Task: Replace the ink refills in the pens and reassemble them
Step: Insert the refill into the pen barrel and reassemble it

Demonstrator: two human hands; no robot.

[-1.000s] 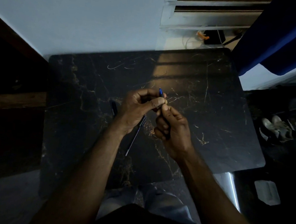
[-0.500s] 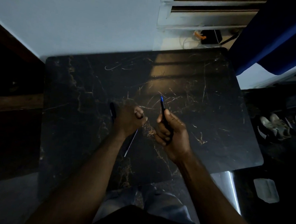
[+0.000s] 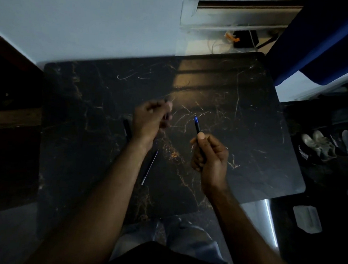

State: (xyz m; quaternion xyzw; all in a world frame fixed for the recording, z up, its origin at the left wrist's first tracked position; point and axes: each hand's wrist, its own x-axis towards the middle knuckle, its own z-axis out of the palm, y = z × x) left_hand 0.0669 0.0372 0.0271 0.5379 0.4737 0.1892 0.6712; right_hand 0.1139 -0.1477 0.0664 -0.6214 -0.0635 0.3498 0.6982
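Observation:
My right hand (image 3: 209, 156) grips a dark pen with a blue tip (image 3: 197, 125), tip pointing away from me over the black marble table (image 3: 240, 119). My left hand (image 3: 151, 120) is blurred, its fingers curled around a small dark piece that I cannot make out. A thin ink refill (image 3: 150, 167) lies on the table just below my left wrist. Another dark pen (image 3: 127, 129) lies on the table left of my left hand.
A white wall runs behind the table, with a window frame (image 3: 235, 16) and cables at the back right. A blue curtain (image 3: 325, 43) hangs at the right. Shoes (image 3: 319, 145) sit on the floor to the right. My knees are below the table's near edge.
My hands have parted: the left went from the pen tip down to the table and back up-left, blurred; the right, holding the pen, moved right.

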